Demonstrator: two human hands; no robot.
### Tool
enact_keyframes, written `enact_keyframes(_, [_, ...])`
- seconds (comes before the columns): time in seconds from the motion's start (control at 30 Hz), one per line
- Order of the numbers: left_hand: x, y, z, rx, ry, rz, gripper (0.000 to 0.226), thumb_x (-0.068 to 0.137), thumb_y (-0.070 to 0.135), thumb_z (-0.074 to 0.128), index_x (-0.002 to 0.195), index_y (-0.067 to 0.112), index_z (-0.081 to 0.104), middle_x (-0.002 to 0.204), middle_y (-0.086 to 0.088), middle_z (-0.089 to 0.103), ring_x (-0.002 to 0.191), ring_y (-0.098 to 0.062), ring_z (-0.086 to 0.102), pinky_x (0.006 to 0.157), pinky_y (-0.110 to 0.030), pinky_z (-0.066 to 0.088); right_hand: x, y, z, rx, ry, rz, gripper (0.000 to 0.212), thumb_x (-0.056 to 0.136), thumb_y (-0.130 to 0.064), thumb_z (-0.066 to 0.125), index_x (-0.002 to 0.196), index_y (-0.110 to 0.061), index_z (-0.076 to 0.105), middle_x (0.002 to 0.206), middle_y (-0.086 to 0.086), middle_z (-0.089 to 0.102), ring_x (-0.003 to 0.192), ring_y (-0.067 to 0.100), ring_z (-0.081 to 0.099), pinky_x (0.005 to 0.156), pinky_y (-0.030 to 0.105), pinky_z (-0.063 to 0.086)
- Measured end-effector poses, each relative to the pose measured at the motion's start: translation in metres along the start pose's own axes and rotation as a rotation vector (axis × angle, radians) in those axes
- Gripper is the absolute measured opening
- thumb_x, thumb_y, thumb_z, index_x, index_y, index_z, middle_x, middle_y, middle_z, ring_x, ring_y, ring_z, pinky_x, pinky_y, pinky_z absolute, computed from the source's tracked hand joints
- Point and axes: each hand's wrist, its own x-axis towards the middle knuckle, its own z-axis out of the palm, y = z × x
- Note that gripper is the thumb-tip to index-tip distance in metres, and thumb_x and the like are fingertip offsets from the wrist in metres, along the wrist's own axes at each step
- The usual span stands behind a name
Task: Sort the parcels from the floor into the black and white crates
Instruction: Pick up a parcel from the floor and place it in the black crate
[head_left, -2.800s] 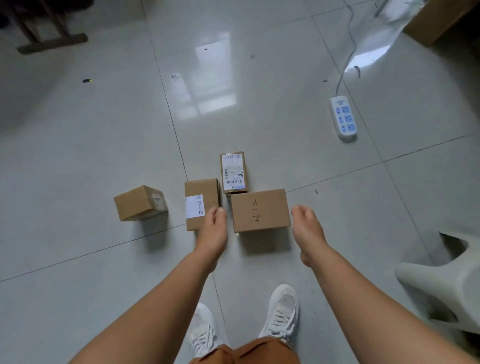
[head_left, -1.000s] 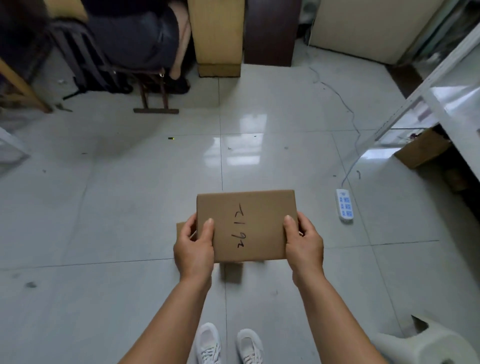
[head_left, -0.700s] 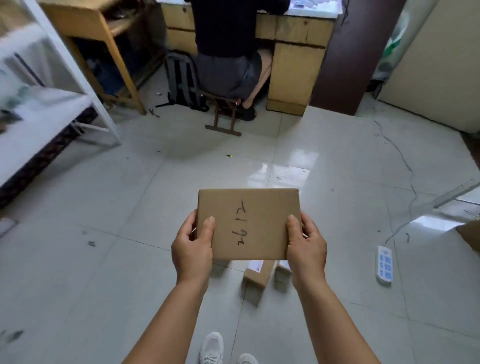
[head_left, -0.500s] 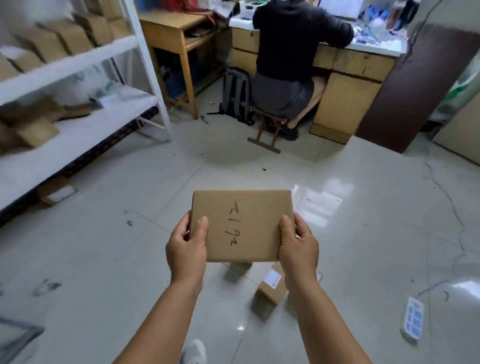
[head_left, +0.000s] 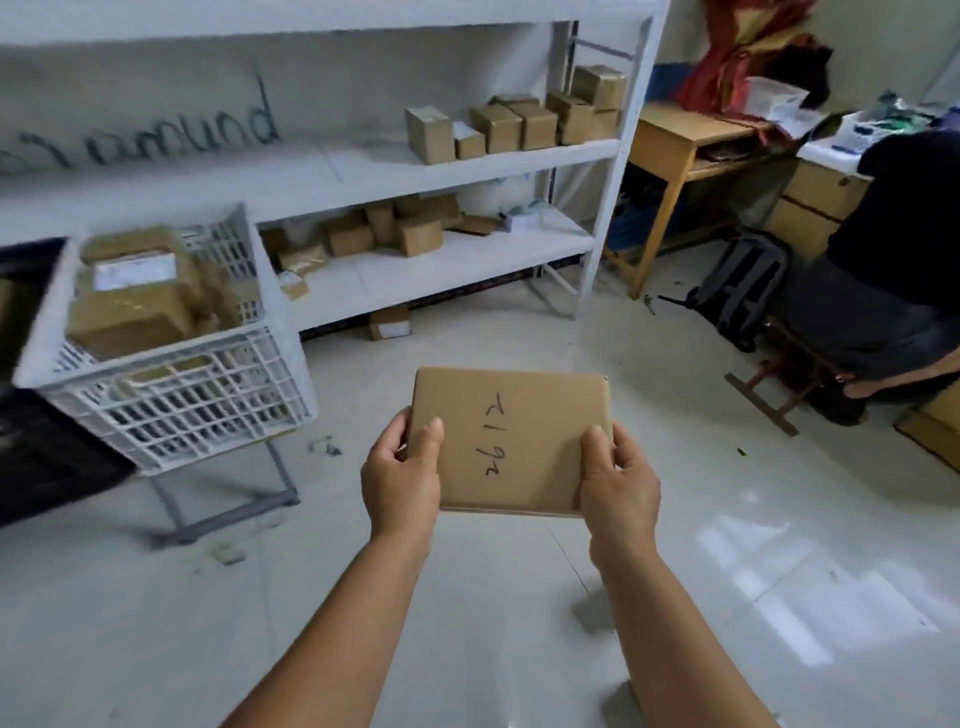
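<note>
White shelving (head_left: 467, 166) lines the far wall of a pale tiled storeroom, its boards loaded with small cardboard boxes, and a wooden desk (head_left: 675, 140) stands to its right, where another person (head_left: 893, 249) sits with their back turned. Over the open floor, a flat brown parcel (head_left: 509, 441) is held out level in front of the body, its broad face turned up so that the handwritten mark on it can be read, probably to decide which crate it belongs in. The left hand (head_left: 400, 483) grips its left edge with the thumb lying on top and the fingers curled underneath; the right hand (head_left: 618, 483) clamps the right edge the same way, so the parcel hangs between them and touches nothing else. To the left, well apart from the parcel, a white crate (head_left: 176, 395) sits raised on a metal stand and already holds several boxes. Just beyond it, at the left edge of the view, a black crate (head_left: 36, 457) is cut off, so I cannot tell what it contains. That whole side is smeared with blur, which leaves the labels inside the white crate unreadable. Any parcels left on the floor lie outside the view, and the fingers under the parcel are hidden.
</note>
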Motion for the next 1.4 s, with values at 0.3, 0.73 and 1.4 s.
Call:
enact_keyframes(0.3, [0.057,0.020,-0.146,-0.078,0.225,-0.012,0.035,0.091,0.031,0.061,0.125,0.025,0.060,0.102,0.011,0.066,0.090,-0.008,0.063,0.070,-0.024,0.049,-0.075,-0.020,0.143,-0.013,-0.204,-0.039,0.022,0.095,-0.037,0.051,0.114,-0.039,0.062,0.111,-0.006,0.064,0.099,0.015,0.061,0.087,0.043,0.054])
enact_keyframes(0.73, [0.107,0.039,-0.349,-0.083,0.541,0.020,0.039,0.089,0.033,0.062,0.127,0.024,0.059,0.117,0.003,0.064,0.101,-0.015,0.061,0.090,-0.036,0.052,-0.191,-0.031,0.324,-0.061,-0.503,-0.088,0.030,0.097,-0.034,0.049,0.123,-0.026,0.062,0.110,-0.006,0.064,0.086,0.006,0.057,0.082,0.034,0.049])
enact_keyframes(1.4, [0.232,0.057,-0.507,-0.044,0.822,-0.004,0.038,0.092,0.034,0.056,0.128,0.022,0.057,0.119,0.001,0.061,0.101,-0.016,0.057,0.085,-0.033,0.050,-0.237,-0.041,0.561,-0.193,-0.826,-0.144,0.036,0.100,-0.038,0.044,0.130,-0.023,0.056,0.110,-0.003,0.057,0.095,0.018,0.052,0.074,0.035,0.042])
